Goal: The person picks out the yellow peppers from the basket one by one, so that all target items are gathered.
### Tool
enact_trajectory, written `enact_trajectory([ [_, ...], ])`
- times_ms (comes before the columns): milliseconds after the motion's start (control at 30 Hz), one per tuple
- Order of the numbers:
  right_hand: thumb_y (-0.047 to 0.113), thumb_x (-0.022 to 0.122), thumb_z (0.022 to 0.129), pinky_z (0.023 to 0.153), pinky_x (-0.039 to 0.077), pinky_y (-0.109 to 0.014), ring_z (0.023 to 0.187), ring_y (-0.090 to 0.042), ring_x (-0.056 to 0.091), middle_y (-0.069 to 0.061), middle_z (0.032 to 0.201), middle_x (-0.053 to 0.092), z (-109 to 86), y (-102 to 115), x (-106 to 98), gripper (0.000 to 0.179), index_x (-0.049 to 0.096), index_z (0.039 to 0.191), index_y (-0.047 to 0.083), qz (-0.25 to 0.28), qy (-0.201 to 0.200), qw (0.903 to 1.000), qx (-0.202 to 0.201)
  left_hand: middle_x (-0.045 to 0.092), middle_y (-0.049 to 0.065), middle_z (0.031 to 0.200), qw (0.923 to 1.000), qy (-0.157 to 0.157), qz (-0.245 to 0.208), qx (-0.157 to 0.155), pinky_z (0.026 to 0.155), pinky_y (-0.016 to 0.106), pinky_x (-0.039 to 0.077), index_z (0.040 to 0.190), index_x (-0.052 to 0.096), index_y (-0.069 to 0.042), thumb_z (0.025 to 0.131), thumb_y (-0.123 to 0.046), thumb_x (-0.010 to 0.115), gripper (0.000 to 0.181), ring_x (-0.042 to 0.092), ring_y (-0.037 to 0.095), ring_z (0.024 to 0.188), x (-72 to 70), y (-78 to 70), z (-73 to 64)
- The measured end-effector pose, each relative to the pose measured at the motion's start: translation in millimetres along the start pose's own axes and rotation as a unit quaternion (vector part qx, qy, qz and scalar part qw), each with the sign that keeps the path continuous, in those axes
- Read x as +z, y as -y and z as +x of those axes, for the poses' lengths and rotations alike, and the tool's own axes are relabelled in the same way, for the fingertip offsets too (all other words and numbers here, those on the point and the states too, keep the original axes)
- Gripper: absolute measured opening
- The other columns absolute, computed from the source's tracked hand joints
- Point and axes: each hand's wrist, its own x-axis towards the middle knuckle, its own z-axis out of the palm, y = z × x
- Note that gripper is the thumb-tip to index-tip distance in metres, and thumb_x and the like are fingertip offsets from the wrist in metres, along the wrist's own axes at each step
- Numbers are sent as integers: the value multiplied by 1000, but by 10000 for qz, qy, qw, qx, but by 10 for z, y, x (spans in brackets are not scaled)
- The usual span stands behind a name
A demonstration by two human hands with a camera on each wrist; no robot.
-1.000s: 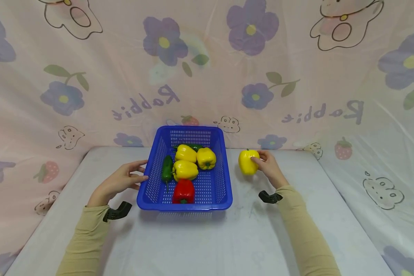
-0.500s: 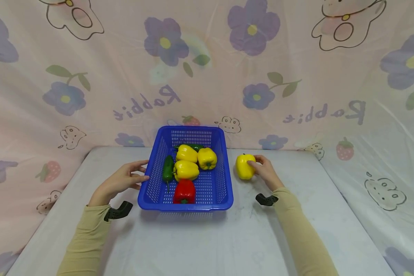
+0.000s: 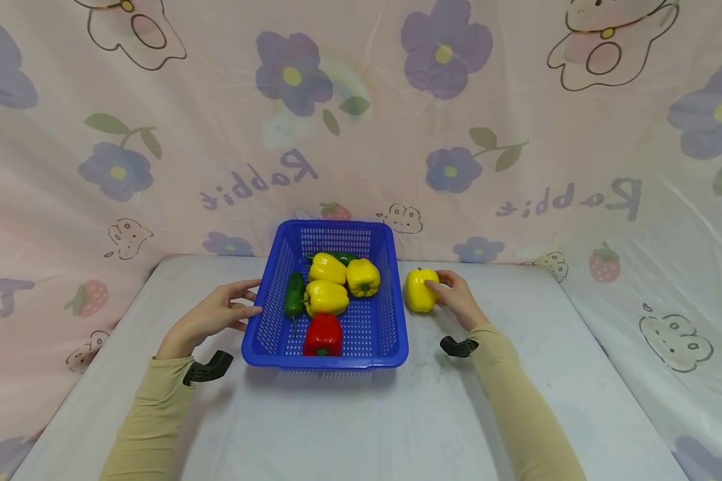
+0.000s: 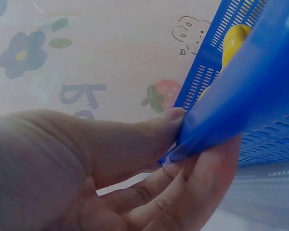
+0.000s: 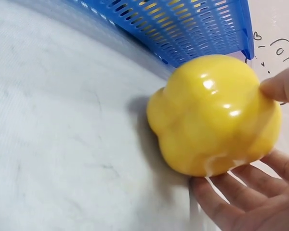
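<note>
My left hand (image 3: 212, 316) grips the left rim of a blue plastic basket (image 3: 325, 362). In the left wrist view the thumb (image 4: 159, 127) lies on the rim's upper side and the fingers curl beneath it. My right hand (image 3: 458, 299) holds a yellow bell pepper (image 3: 420, 291) just right of the basket. The right wrist view shows the thumb (image 5: 284, 87) and fingertips around this pepper (image 5: 212, 115); whether it touches the table is hard to tell. Inside the basket are a red bell pepper (image 3: 323, 334), several yellow bell peppers (image 3: 326, 298) and two green chili peppers (image 3: 294, 294).
A white-covered table (image 3: 349, 427) carries the basket. Behind it hangs a printed fabric curtain (image 3: 373, 147) with flowers and rabbits, which also runs along both sides. Each wrist bears a black mount (image 3: 209, 367).
My right hand has carried the yellow bell pepper a little leftward and nearer to me, closer to the basket. My left hand has kept its grip on the rim.
</note>
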Motion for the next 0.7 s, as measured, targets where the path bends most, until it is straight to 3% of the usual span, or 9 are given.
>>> enact_trajectory([
  [700, 35, 60, 95, 103, 41, -42, 128, -31, 39, -19, 145, 36, 67, 0, 90, 65, 34, 144, 2, 5, -135, 9999, 18, 44, 32, 127, 10000, -13, -12, 6, 72, 39, 57, 149, 22, 4, 95, -11, 60, 68, 65, 29, 89, 0, 13, 6],
])
